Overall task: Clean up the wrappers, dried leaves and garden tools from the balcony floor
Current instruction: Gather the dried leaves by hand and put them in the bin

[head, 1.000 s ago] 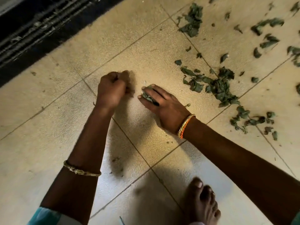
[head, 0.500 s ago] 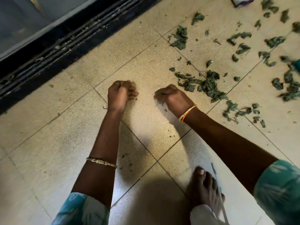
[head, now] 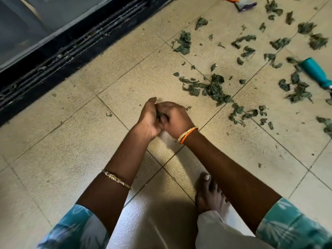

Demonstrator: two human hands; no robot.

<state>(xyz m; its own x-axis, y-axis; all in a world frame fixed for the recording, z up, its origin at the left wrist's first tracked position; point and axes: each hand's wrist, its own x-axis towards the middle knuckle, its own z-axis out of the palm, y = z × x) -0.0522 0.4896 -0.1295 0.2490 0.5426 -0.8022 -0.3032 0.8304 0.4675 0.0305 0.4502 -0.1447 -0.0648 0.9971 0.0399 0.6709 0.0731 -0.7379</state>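
The left hand (head: 146, 119) and the right hand (head: 175, 116) are meeting above the beige tiled balcony floor (head: 71, 141). They are touching each other. Between them they are holding a small dark green clump of dried leaves (head: 159, 115). The fingers of both hands are curling around the clump, and the left hand is cupping it from the side. The clump is mostly hiding inside the hands, so I cannot tell how big it is.

Many more crumpled dark green dried leaf bits (head: 213, 88) are lying on the tiles to the right of the hands, well apart from them. One tiny leaf scrap (head: 108, 115) is lying alone to the left of the hands. A garden tool with a teal plastic handle (head: 316, 71) is lying among the leaves near the right edge. A purple and orange wrapper (head: 245, 4), blurry and cut off, is lying at the top edge.

A thin gold bangle (head: 116, 179) is sitting on the left arm. An orange and gold thread band (head: 187, 134) is sitting on the right wrist. A bare foot (head: 209, 193) is resting on the tiles under the right arm. A black sliding door track (head: 71, 49) is running along the top left.
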